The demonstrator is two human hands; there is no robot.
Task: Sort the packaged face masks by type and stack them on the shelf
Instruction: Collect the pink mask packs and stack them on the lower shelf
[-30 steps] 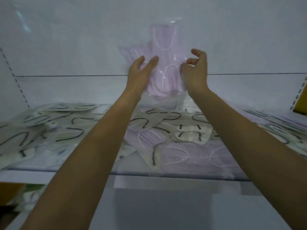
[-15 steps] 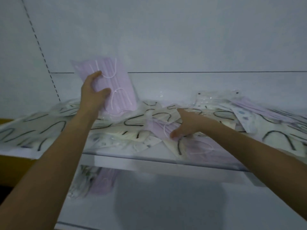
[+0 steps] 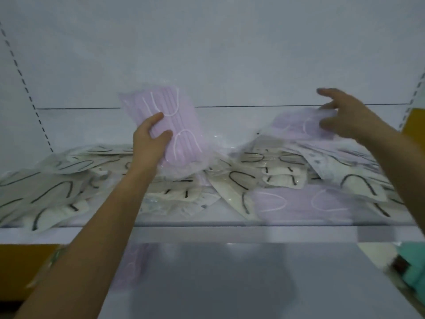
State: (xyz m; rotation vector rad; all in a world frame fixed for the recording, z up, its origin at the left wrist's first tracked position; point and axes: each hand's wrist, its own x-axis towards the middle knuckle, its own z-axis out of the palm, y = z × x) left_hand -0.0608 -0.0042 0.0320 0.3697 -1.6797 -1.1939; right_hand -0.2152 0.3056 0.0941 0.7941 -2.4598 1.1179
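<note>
Above the shelf (image 3: 230,233), left grip (image 3: 149,143) clasping upright lilac pack (image 3: 181,125), right grip (image 3: 345,118) pinching blurred lilac pack (image 3: 296,125)

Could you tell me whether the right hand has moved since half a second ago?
Yes: the right hand rose from the mask pile to the back-wall seam, lifting a purple pack.

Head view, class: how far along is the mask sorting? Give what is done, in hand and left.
Done: little; no sorted stack shows on the shelf. In hand: the left hand holds a pink stack and the right hand pinches another pink pack. Left: white masks and a pink front pack lie mixed across the shelf.
</note>
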